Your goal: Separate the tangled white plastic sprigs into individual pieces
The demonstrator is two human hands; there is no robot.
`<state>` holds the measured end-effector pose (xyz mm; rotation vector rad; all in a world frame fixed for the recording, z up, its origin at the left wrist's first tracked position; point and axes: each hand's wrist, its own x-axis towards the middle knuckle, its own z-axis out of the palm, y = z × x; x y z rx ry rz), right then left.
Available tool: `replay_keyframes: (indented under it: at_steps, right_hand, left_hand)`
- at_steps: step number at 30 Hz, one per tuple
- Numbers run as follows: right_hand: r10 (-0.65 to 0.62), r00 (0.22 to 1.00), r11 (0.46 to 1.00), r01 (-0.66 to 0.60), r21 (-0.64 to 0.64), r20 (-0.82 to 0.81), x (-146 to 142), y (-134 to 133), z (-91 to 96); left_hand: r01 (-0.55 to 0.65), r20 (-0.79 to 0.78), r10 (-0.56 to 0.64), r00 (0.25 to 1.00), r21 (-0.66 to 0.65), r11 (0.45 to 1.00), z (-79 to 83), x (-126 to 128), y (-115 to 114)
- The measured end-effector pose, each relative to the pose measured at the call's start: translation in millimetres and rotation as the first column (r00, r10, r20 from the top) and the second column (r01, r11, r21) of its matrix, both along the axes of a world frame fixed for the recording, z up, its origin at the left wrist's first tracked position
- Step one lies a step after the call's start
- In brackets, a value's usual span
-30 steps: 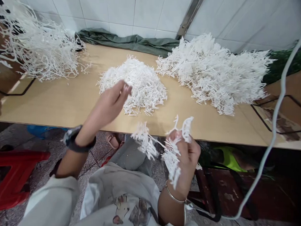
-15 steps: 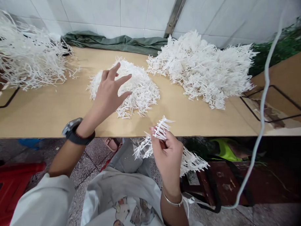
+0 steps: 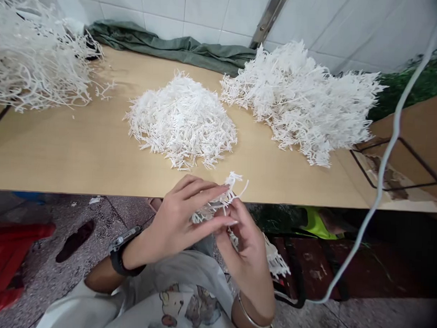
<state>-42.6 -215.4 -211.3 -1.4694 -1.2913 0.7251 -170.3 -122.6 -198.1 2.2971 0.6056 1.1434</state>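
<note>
My right hand (image 3: 246,244) is closed around a white branched plastic strand (image 3: 235,183), just off the table's front edge. The strand's tip sticks up above the fingers, and more of its comb-like white length (image 3: 277,262) hangs out beyond the wrist. My left hand (image 3: 181,215), with a black watch, meets it from the left. Its index finger and thumb are bent about the strand's upper part; the exact contact between the fingertips is partly hidden. Behind the hands, a heap of small white sprigs (image 3: 184,122) lies on the table.
A larger white sprig heap (image 3: 310,100) lies right, and a tangle of long white stems (image 3: 36,57) left. Green cloth (image 3: 165,47) runs along the tiled wall. A pale cable (image 3: 387,160) hangs at the right. A red stool (image 3: 14,257) stands on the floor.
My left hand has come from above the middle heap down and right to the strand. The right hand has lowered slightly, still holding the strand. The view has shifted a little.
</note>
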Motion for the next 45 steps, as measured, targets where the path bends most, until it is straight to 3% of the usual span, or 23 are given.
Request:
replay_keyframes:
  at_steps: [6, 10, 13, 15, 21, 26, 34, 37, 41, 45]
  right_hand:
    - [-0.066, 0.995, 0.997, 0.064, 0.034, 0.075, -7.1, -2.9, -4.8]
    - [-0.145, 0.979, 0.983, 0.126, 0.134, 0.143, -15.7, 3.8, -4.5]
    - [-0.216, 0.957, 0.963, 0.177, 0.201, 0.194, -17.7, 6.2, -5.3]
    - [-0.246, 0.942, 0.954, 0.193, 0.231, 0.228, -16.9, 6.1, -5.5]
    - [-0.262, 0.889, 0.945, 0.158, 0.285, 0.376, -9.8, 7.6, -4.7]
    - [-0.241, 0.882, 0.950, 0.129, 0.285, 0.405, -5.6, 11.4, -6.5]
    - [-0.304, 0.878, 0.934, 0.198, 0.297, 0.370, -8.6, 12.5, -11.6]
    - [-0.344, 0.864, 0.922, 0.237, 0.305, 0.369, -12.1, 12.7, -13.8]
    - [-0.354, 0.869, 0.921, 0.259, 0.292, 0.346, -13.9, 12.5, -15.4]
    - [-0.341, 0.913, 0.934, 0.302, 0.193, 0.223, -9.3, 12.4, -17.9]
  left_hand:
    - [-0.060, 0.078, 0.067, 0.995, -0.092, 0.994, -7.9, 8.2, 1.1]
    - [-0.138, 0.125, 0.164, 0.978, -0.199, 0.970, -17.7, 17.0, 2.5]
    - [-0.080, 0.098, 0.127, 0.987, -0.388, 0.918, -18.1, 17.8, 1.7]
    - [-0.037, 0.070, 0.075, 0.995, -0.433, 0.901, -15.2, 15.6, 2.3]
    - [0.018, -0.136, -0.053, 0.989, -0.246, 0.969, -7.7, 8.3, 11.8]
    - [-0.007, -0.259, -0.015, 0.966, -0.085, 0.996, -10.9, 11.7, 12.9]
    - [-0.109, -0.216, 0.073, 0.974, -0.160, 0.981, -19.1, 18.0, 6.6]
    - [-0.144, -0.200, 0.116, 0.973, -0.130, 0.981, -21.3, 19.6, 5.0]
    - [-0.100, -0.169, 0.088, 0.982, -0.058, 0.993, -25.6, 21.2, 5.9]
    - [0.013, -0.042, -0.018, 0.999, -0.118, 0.993, -33.2, 21.3, 8.0]
